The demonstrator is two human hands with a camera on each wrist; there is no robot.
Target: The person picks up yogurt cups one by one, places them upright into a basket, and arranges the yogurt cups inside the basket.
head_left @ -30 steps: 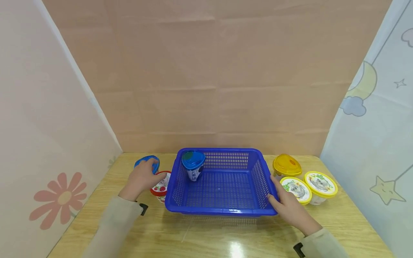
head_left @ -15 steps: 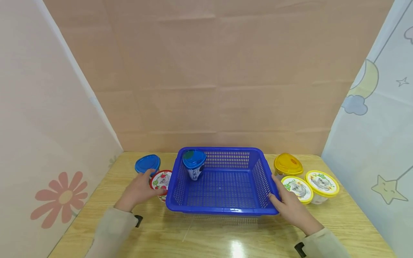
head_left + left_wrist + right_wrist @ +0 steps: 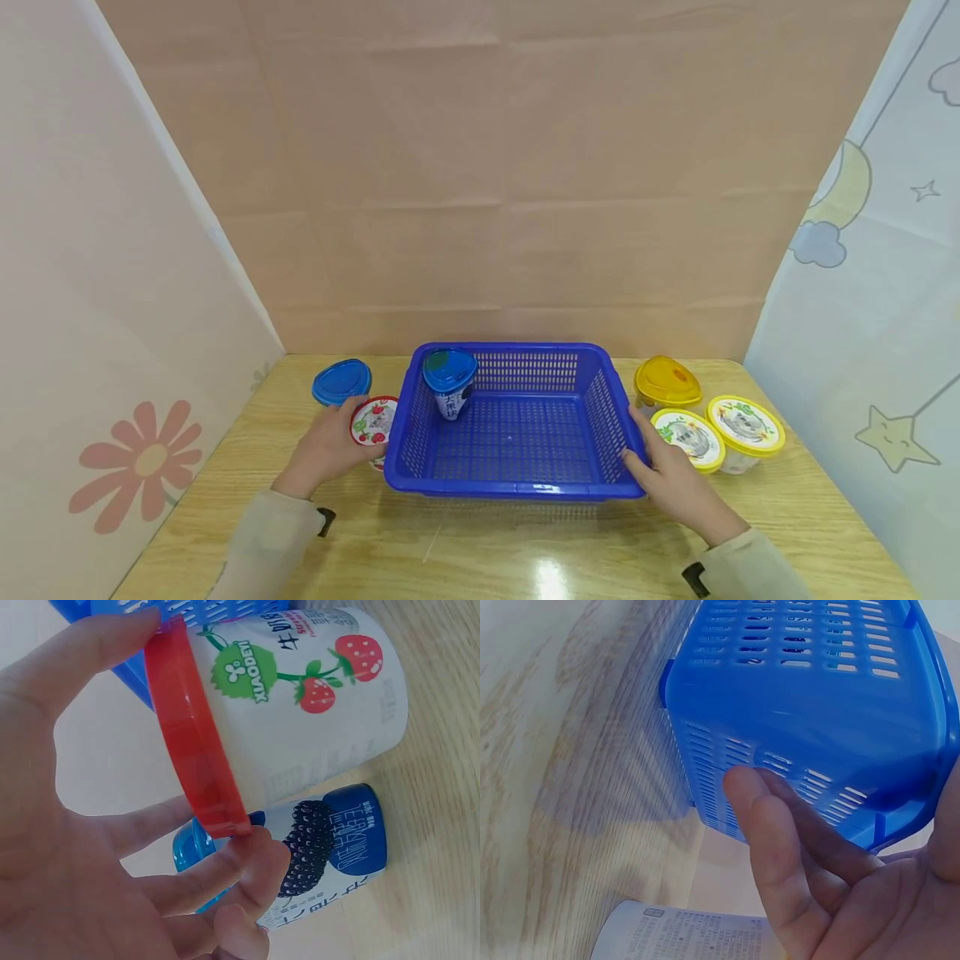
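My left hand (image 3: pixel 327 448) grips a white strawberry-print cup with a red lid (image 3: pixel 300 697); the thumb and fingertips lie on opposite sides of the lid's rim. The cup stands on the table against the left side of a blue plastic basket (image 3: pixel 517 489). Behind it is a blackberry-print cup with a blue lid (image 3: pixel 342 382). On the basket's right side, my right hand (image 3: pixel 673 479) holds the rim, with its fingers along the outer wall in the right wrist view. A second blue-lidded cup (image 3: pixel 451 379) stands inside the basket at the back left.
Right of the basket stand a cup with an orange-yellow lid (image 3: pixel 667 382) and two tubs with yellow-rimmed lids, a nearer one (image 3: pixel 688 440) and one farther right (image 3: pixel 746 427). Printed sheets flank the wooden table (image 3: pixel 480 554), and a tan sheet (image 3: pixel 487 208) hangs behind.
My left hand has come from above the blue-lidded cup toward me and now grips the red-lidded cup. The right hand stays on the basket rim.
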